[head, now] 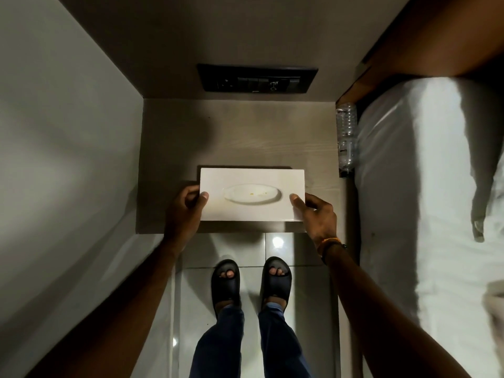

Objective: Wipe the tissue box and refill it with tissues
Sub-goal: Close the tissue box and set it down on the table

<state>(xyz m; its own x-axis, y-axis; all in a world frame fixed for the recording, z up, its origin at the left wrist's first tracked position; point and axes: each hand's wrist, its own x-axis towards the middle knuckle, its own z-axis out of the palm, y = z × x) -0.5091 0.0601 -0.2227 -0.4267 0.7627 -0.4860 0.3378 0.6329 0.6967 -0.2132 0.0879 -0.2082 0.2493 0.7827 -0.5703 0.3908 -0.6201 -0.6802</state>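
A white rectangular tissue box [252, 211] lies flat near the front edge of a brown bedside table [237, 135]. Its top has an oval opening with a few small yellowish specks inside; no tissue shows in it. My left hand [183, 211] grips the box's left end, thumb on top. My right hand [316, 215] grips the right end the same way, with an orange band on its wrist.
A black switch panel [257, 81] is on the wall behind the table. A clear plastic bottle [347, 137] lies in the gap between table and bed. The bed with white sheets [425, 186] runs along the right. A grey wall stands left. My feet in black slippers stand on glossy tiles.
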